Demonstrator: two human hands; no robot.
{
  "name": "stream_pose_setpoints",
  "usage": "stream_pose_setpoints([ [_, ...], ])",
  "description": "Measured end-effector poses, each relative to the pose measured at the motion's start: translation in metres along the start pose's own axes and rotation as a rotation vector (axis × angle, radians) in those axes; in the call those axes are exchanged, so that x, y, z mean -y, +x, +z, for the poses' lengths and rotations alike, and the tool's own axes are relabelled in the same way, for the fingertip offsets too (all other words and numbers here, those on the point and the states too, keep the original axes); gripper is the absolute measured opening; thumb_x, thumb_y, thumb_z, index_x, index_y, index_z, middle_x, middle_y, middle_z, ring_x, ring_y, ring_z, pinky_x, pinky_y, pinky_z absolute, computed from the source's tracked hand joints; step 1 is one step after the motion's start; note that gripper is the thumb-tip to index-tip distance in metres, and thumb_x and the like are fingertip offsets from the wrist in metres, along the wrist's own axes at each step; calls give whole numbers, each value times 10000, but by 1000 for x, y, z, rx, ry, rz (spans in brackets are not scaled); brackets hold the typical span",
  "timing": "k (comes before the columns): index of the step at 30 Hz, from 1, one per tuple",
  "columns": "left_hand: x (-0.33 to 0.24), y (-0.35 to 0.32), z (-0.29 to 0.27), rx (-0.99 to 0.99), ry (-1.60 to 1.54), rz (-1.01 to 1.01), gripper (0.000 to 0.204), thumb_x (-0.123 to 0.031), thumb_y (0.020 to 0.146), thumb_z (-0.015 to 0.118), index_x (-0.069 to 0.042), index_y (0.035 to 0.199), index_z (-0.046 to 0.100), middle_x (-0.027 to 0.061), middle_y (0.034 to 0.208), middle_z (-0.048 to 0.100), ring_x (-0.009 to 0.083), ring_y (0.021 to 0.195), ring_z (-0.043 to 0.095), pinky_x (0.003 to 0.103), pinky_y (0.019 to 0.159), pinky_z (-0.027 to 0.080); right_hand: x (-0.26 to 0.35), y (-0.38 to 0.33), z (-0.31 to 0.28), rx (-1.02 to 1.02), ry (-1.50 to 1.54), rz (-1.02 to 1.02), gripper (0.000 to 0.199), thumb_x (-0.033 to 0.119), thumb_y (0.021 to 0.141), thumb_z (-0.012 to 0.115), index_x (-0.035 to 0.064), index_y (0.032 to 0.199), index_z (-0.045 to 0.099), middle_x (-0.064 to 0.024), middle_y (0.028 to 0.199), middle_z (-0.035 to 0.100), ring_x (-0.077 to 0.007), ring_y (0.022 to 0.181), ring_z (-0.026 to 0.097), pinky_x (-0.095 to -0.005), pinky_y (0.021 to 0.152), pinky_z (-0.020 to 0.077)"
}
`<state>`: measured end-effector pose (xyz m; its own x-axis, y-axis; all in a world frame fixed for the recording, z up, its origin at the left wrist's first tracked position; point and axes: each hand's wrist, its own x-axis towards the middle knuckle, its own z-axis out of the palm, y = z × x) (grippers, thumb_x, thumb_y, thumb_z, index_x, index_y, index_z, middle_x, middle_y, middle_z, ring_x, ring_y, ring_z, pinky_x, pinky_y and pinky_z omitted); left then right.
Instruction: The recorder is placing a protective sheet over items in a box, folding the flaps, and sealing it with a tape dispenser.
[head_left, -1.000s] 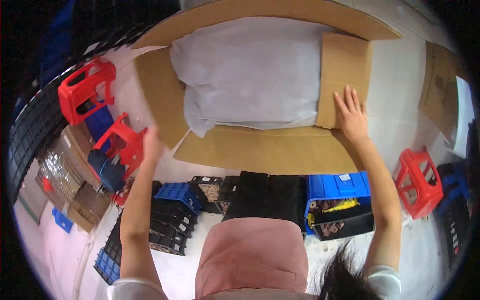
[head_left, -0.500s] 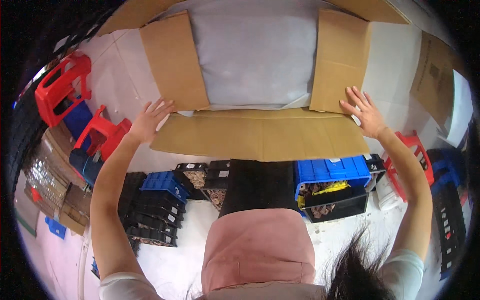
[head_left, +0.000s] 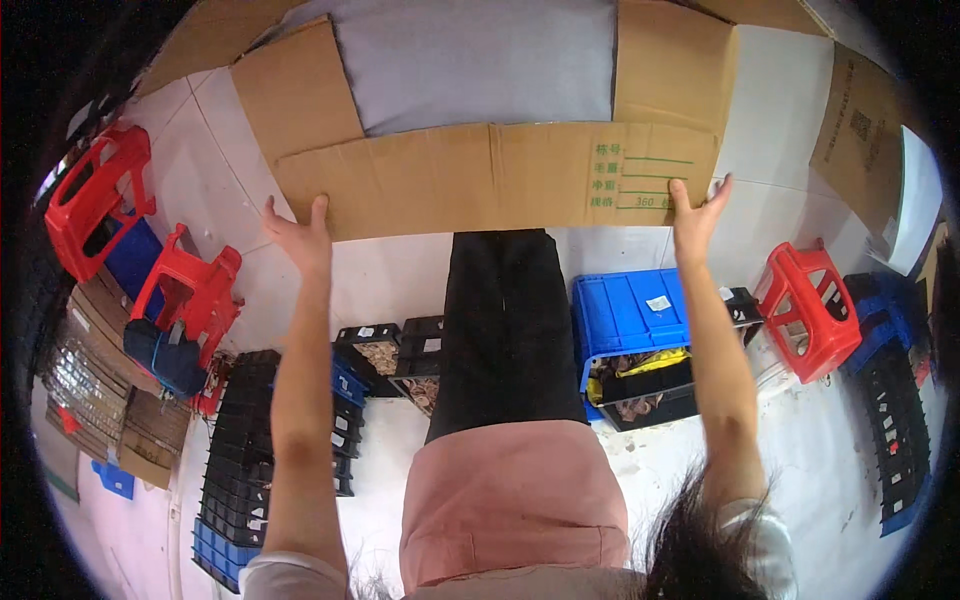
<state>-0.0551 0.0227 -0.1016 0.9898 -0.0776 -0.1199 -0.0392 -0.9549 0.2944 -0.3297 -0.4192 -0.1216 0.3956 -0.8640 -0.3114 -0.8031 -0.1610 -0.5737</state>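
Cardboard filled the top of the head view: a large open carton (head_left: 470,70) lay on the white tiled floor (head_left: 400,270), its grey lining showing between the side flaps; the near flap (head_left: 480,180), a long brown panel with green print at its right end, stretched across the carton's near edge. Left hand (head_left: 300,232) gripped that flap at its lower left corner, fingers curled over the cardboard's edge and thumb raised beside it; right hand (head_left: 697,218) held the lower right corner, fingers spread upward against the panel, thumb on the near side. Both arms reached out straight from the lower edge; between them hung black trousers and a pink top. A blue plastic bin (head_left: 630,315) with a black tray of parts stood just right of the legs; stacked black and blue trays (head_left: 250,440) sat to the left. Red plastic stools (head_left: 190,290) stood toward the floor's left edge, another red stool (head_left: 810,305) at the right; flattened cardboard (head_left: 860,130) lay near the upper right corner.
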Motion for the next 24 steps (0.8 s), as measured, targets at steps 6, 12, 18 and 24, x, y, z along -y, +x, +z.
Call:
stream_pose_setpoints([
  [6,-73,-56,28,161,233,386,642,-403,755,658,-111,1280,430,211,1330,370,408,1252,293,589,987,224,-1,-1,-6,52,-29,152,1032,311,691,767,-2,1413,99,-313,1394,212,-401,1292,259,-445,1037,270],
  [12,-119,-106,69,430,409,1032,800,-208,772,592,-466,1390,154,22,1501,116,377,1344,154,769,886,213,126,25,-27,-13,-461,-485,960,235,673,753,32,1410,172,-311,1385,221,-434,1283,247,-527,1034,226],
  [18,-118,-102,57,277,443,1038,704,-178,793,569,-473,1355,262,64,1444,250,371,1319,235,765,880,225,364,102,5,137,-492,-1010,494,466,930,352,127,1224,559,-198,1196,551,-263,1127,533,-405,992,350],
  [24,-134,-61,61,400,205,1155,871,-379,644,713,-488,1360,230,36,1439,254,348,1345,181,701,924,266,320,159,89,1017,-431,-867,376,329,904,463,79,1177,523,-164,1201,531,-353,1149,459,-435,976,346],
])
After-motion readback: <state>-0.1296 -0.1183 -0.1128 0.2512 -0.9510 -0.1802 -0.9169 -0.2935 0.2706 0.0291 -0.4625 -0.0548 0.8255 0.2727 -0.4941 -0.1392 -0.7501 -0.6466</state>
